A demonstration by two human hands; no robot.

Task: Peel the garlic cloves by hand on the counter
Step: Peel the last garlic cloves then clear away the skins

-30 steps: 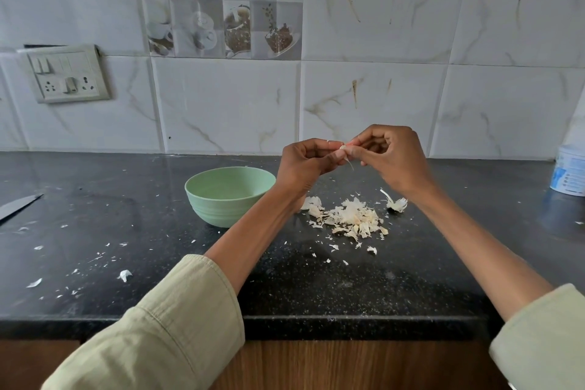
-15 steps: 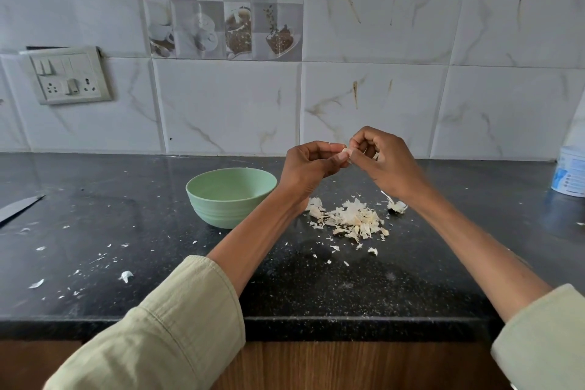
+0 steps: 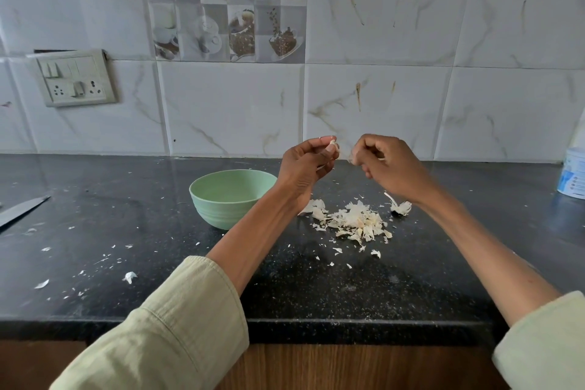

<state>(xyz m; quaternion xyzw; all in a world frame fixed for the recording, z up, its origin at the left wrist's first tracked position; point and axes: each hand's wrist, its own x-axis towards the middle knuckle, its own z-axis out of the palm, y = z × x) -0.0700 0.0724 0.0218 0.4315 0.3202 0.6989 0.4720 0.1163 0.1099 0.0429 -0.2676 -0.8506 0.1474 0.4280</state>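
Observation:
Above the black counter [image 3: 285, 288], my left hand [image 3: 305, 166] pinches a small pale garlic clove [image 3: 333, 146] between thumb and fingertips. A short gap to its right, my right hand [image 3: 389, 168] has its fingers curled, pinching a thin strip of skin [image 3: 350, 159]. Below the hands lies a pile of peeled skins [image 3: 354, 220]. A garlic piece with a stalk [image 3: 399, 206] sits just right of the pile, under my right wrist. The pale green bowl [image 3: 231, 198] stands left of my left forearm; its inside looks bare.
A knife blade [image 3: 22, 210] lies at the counter's far left edge. Small skin flakes [image 3: 129, 277] are scattered across the left and front of the counter. A white and blue tub [image 3: 574, 174] stands at the far right. A switch plate [image 3: 74, 77] hangs on the tiled wall.
My hands, which touched at the clove, have drawn apart. My right hand moved right with a strip of skin; my left hand keeps the clove.

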